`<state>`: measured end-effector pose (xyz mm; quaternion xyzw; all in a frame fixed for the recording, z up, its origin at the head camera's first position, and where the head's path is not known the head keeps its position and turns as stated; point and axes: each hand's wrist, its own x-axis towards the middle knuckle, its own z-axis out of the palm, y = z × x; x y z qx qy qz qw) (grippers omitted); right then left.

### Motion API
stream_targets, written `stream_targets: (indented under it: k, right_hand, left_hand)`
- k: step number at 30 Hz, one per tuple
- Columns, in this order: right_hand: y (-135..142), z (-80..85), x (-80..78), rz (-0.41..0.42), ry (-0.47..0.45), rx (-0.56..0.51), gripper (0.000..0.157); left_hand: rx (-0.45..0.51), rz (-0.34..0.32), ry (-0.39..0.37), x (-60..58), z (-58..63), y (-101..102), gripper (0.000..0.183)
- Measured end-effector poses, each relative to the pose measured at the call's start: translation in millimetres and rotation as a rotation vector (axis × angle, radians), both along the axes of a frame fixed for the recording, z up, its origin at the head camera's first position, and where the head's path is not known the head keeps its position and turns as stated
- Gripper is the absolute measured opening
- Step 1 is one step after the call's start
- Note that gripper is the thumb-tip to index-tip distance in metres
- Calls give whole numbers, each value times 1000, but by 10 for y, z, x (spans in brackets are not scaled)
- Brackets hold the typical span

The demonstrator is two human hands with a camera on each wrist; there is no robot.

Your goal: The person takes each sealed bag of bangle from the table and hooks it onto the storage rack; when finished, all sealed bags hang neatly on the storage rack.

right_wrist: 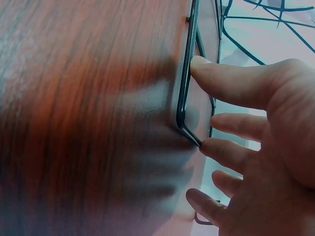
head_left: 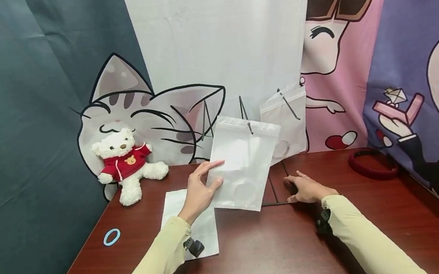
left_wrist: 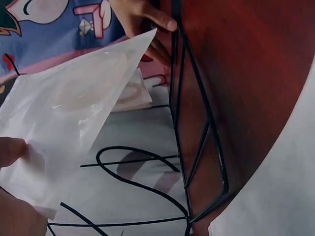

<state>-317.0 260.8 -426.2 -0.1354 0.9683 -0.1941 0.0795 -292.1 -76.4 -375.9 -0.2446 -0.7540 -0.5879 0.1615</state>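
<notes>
A clear-fronted white zip bag (head_left: 243,166) with a faint round shape inside hangs tilted from a hook of a black wire rack (head_left: 277,203). At its left edge is my left hand (head_left: 199,194), index finger and thumb extended over the bag's face with a gap between them. My right hand (head_left: 308,188) is low by the rack's front corner. In the right wrist view the thumb (right_wrist: 221,78) touches the base bar, and spread fingers reach the bent corner. Behind on the right, a second bag (head_left: 295,114) hangs from another hook.
A flat white bag or sheet (head_left: 211,234) lies on the table beneath my left forearm. Left of it is a light blue ring (head_left: 111,237). A white teddy bear (head_left: 128,166) in red sits at back left; a dark red headband (head_left: 371,168) lies at right.
</notes>
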Motion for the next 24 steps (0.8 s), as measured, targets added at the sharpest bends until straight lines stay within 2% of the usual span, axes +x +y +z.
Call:
stream_targets:
  k: [8,15,24]
  right_hand:
    - [19,-4,-4,8,11,9,69]
    - [19,-1,-17,-11,3,-2,70]
    - [22,-34,-16,-4,13,10,70]
  left_hand:
    - [6,74,1,-296,14,139,49]
    - [-78,211,63,-571,31,215,49]
    - [-95,270,57,-826,31,276,49]
